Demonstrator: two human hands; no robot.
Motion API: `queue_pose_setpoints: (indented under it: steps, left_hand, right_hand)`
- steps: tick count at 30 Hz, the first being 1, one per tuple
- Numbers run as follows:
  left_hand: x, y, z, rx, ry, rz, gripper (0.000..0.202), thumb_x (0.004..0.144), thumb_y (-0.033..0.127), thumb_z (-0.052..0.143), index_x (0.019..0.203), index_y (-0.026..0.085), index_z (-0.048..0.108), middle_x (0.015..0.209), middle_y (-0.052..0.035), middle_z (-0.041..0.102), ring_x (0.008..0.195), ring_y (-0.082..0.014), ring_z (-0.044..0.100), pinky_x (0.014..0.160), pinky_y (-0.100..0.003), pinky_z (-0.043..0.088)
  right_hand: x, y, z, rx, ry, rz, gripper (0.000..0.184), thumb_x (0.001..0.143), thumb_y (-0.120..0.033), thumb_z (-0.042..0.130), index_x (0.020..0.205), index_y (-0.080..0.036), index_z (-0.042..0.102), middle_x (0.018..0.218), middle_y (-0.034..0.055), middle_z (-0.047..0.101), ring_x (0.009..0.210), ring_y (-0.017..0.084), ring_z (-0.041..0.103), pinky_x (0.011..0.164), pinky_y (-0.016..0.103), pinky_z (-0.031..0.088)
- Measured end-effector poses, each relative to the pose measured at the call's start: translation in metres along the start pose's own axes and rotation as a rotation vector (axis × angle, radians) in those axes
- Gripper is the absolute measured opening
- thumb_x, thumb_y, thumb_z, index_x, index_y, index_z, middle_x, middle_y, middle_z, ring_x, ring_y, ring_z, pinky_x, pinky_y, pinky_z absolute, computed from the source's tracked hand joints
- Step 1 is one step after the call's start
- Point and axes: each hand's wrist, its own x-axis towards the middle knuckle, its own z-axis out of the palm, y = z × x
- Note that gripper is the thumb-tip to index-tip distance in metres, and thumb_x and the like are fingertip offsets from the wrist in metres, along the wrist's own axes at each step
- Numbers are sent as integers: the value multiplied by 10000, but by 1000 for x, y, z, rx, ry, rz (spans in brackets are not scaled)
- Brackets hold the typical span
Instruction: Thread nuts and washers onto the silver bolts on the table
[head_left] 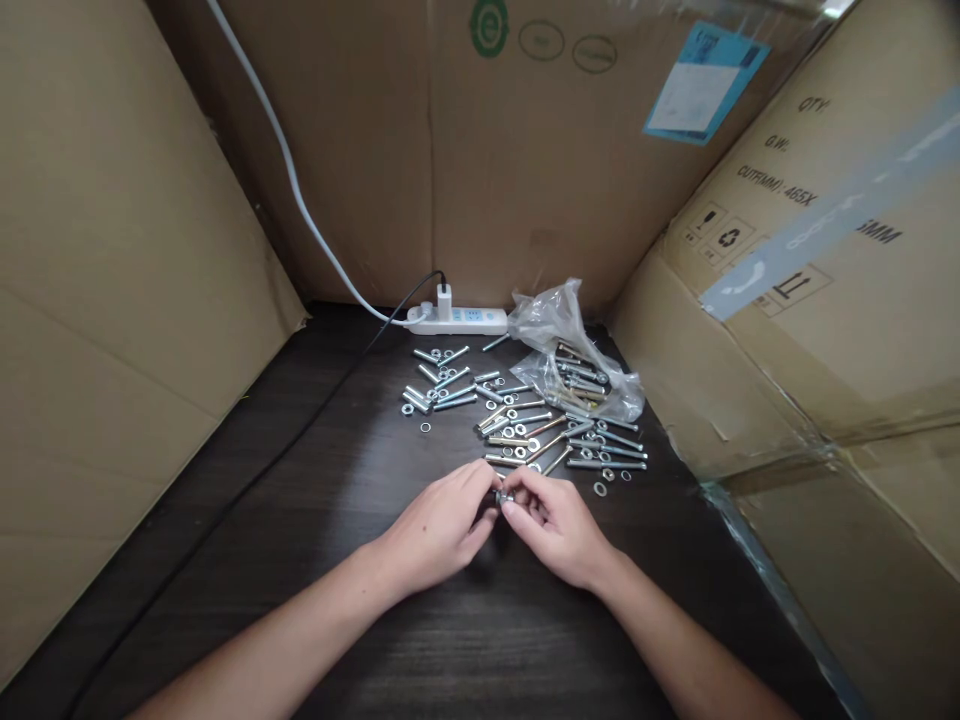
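My left hand (448, 520) and my right hand (556, 522) meet just in front of the loose hardware, fingertips almost touching. Between them is a small silver nut (505, 497), pinched by the thumb and forefinger of my right hand. The fingers of my left hand are curled closed against the same spot; what they grip is mostly hidden. Beyond the hands lie several sleeved bolts (517, 442), silver and brassy. Flat washers (600, 489), thin rings (425, 427) and loose nuts (407, 409) are scattered among them.
A torn clear plastic bag (551, 318) with more bolts lies at the back right. Behind stands a white power strip (487, 321) with a charger (444, 302). A black cable (300, 432) crosses the dark table (360, 640) on the left. Cardboard walls (360, 150) enclose three sides.
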Motion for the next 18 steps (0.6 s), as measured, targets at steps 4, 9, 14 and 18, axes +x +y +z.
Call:
queue_pose_setpoints:
  steps: [4,9,14,18]
  left_hand:
    - [0,0,0,-4,8,8,187,821,113,451,984,205,458,951,-31,558,881,-175,544,772,-301,457]
    - [0,1,0,-1,3,4,135,836,122,432,942,200,460,924,-32,555,861,-173,545,749,-296,458]
    - [0,2,0,2,-14,-13,160,837,127,446,978,204,452,953,-33,553,883,-178,541,768,-307,456]
    - [0,3,-1,-2,-22,-4,172,840,121,435,991,204,449,964,-35,551,892,-178,539,779,-309,457]
  right_hand:
    - [0,1,3,-3,13,-1,138,854,-281,489,815,-167,555,587,-40,474,496,80,397,498,198,314]
    - [3,2,3,1,9,-49,347,921,-320,382,655,-154,532,600,-9,523,554,94,457,559,216,339]
    - [0,1,2,36,8,10,152,862,-300,482,840,-171,560,590,-36,491,500,83,407,495,200,325]
    - [0,2,3,67,4,0,137,853,-286,483,822,-170,548,585,-35,472,506,84,396,480,193,322]
